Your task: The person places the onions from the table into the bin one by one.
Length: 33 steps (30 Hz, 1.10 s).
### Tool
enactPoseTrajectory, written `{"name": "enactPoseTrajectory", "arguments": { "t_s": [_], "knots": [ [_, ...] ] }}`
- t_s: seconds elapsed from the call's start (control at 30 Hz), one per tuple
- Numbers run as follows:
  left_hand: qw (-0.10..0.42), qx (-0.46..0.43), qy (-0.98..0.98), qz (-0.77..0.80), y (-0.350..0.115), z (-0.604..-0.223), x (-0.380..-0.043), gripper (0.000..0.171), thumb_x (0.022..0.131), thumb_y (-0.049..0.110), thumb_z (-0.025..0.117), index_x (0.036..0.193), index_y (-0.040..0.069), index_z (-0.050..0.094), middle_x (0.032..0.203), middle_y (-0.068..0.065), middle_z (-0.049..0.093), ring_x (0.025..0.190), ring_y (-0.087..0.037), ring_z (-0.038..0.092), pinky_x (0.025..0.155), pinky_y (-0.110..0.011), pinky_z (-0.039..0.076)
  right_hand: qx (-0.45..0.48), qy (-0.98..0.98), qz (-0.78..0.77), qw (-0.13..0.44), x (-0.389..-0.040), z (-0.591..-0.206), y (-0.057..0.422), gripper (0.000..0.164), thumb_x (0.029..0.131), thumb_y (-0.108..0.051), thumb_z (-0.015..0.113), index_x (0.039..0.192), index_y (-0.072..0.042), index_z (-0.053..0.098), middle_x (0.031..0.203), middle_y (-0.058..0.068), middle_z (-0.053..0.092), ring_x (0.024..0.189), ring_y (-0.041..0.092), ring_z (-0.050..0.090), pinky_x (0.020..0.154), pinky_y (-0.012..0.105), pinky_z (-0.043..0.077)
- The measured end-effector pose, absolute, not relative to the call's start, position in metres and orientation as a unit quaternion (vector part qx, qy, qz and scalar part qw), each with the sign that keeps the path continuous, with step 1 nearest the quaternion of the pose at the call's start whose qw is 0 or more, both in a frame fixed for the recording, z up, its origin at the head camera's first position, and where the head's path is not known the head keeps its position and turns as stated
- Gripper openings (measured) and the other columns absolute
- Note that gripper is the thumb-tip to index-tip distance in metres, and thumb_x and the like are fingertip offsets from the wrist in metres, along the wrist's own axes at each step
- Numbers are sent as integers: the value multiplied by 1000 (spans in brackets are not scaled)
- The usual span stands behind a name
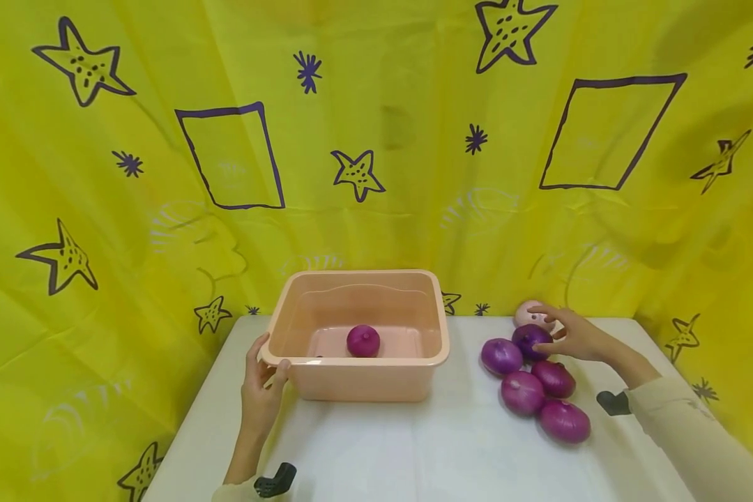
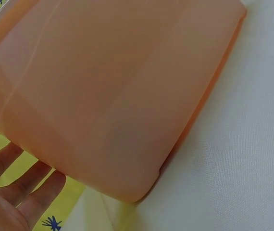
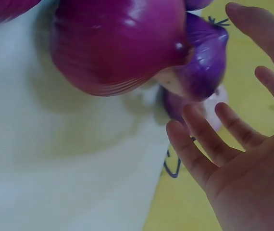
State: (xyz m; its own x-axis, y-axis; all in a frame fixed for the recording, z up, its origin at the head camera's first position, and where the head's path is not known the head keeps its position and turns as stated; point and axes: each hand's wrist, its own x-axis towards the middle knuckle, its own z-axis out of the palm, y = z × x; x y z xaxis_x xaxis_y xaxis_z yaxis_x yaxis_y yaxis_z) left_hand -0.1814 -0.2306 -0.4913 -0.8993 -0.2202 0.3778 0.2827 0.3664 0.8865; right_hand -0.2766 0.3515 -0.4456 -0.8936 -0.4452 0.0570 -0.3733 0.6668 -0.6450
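A peach plastic basin [image 1: 364, 383] stands on the table with one red onion [image 1: 363, 341] inside. My left hand [image 1: 262, 394] grips its near left corner, thumb at the front rim and fingers against the side wall [image 2: 103, 106]. On the right lies a cluster of purple and red onions. My right hand [image 1: 582, 338] reaches over its far end, thumb and fingers spread with nothing between them. Closest to it are a dark purple onion [image 1: 527, 337] and a pale pinkish onion [image 1: 526, 315]. In the right wrist view, the fingers [image 3: 202, 161] overlap the far onions.
Nearer on the white table [image 1: 376, 453] lie a violet onion [image 1: 501, 356], a dark red onion [image 1: 553, 380], and two magenta onions, one [image 1: 522, 392] left of the other [image 1: 565, 421]. A yellow curtain [image 1: 401, 209] with drawn stars rises behind the table and at both sides.
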Motion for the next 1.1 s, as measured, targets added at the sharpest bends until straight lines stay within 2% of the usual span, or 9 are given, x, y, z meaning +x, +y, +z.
{"name": "enactPoseTrajectory", "arguments": {
  "t_s": [0.13,0.23,0.43,0.67,1.1],
  "knots": [
    [222,-23,-794,-566,-230,-490,-181,63,104,16,59,159,22,31,159,-15,43,118,-31,60,88,-18,51,-225,908,-346,74,-277,-453,355,71,88,-17,82,144,-1,41,115,28,55,91,32,68,73,31,59],
    [220,-22,-794,-566,-230,-490,-181,63,104,17,59,159,23,31,159,-15,43,119,-31,60,88,-18,51,-228,905,-347,89,-277,-458,357,71,88,-16,81,144,0,40,120,33,58,91,31,69,73,28,57],
    [216,-20,-794,-568,-231,-490,-182,63,104,18,59,159,23,30,159,-16,42,120,-33,60,89,-18,50,-224,915,-322,93,-281,-468,358,73,88,-21,81,145,1,40,127,36,59,89,26,68,76,30,56],
    [211,-18,-791,-574,-231,-491,-181,63,104,19,59,160,24,30,159,-16,43,119,-32,59,88,-16,50,-216,921,-314,85,-283,-472,356,73,87,-22,83,143,-1,42,124,34,62,86,24,68,76,32,56],
    [232,-22,-792,-564,-231,-495,-183,62,103,14,60,158,22,33,151,-20,52,114,-34,62,85,-14,51,-218,924,-303,79,-284,-471,354,71,86,-22,84,141,-1,44,122,32,63,88,26,68,78,38,57]
  ]
}}
